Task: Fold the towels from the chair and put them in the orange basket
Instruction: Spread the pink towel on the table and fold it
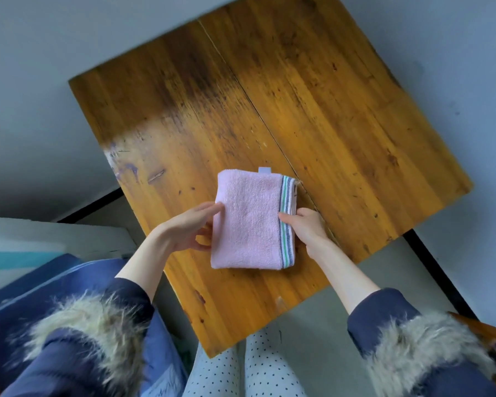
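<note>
My left hand (192, 229) grips the folded pink towel's (249, 222) plain edge | my right hand (305, 224) pinches its striped edge | towel lies flat between both hands on the tabletop (327, 110)

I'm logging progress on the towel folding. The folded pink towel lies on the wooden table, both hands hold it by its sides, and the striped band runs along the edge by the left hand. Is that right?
Not quite: the head view shows the striped band running along the edge by the right hand, not the left hand. The rest stands: the folded pink towel lies on the wooden table, held at both sides.
</note>
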### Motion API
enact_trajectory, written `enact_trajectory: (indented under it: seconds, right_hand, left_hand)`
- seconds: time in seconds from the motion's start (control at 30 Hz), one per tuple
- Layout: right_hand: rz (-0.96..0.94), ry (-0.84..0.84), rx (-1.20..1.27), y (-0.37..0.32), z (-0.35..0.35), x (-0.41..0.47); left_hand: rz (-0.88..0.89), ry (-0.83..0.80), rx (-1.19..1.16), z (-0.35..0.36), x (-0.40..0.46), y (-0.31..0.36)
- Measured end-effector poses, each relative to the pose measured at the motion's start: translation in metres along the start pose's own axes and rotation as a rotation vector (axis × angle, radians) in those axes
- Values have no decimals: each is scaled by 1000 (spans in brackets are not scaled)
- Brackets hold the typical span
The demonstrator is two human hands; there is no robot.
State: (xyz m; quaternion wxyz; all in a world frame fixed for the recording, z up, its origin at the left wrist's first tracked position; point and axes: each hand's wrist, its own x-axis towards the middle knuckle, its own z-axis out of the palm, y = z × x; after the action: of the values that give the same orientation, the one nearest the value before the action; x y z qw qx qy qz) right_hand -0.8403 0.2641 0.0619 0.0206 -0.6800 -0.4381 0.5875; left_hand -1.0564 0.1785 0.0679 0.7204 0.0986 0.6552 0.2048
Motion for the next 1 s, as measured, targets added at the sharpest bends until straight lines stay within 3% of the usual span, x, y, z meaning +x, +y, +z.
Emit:
enact_trajectory:
  seconds: [0.2,0.37,0.5,0.77,1.0]
  right_hand:
    - [-268,-99,-196,-4,-9,-16]
    - [-227,-324,-63,-17,-13,-37]
    - [-229,-494,-143,-42,3,-61]
    - [-358,-648,-370,-81,99,-135]
    - [-413,-770,-568,-69,215,-213]
  left_hand:
    - [153,121,-91,23,-5,-31]
    - [206,167,-219,15,-39,-56]
    - [276,230,-371,1,-84,-85]
    - [344,422,-591,-34,-175,-159]
    - [417,592,-824,-65,-250,-269]
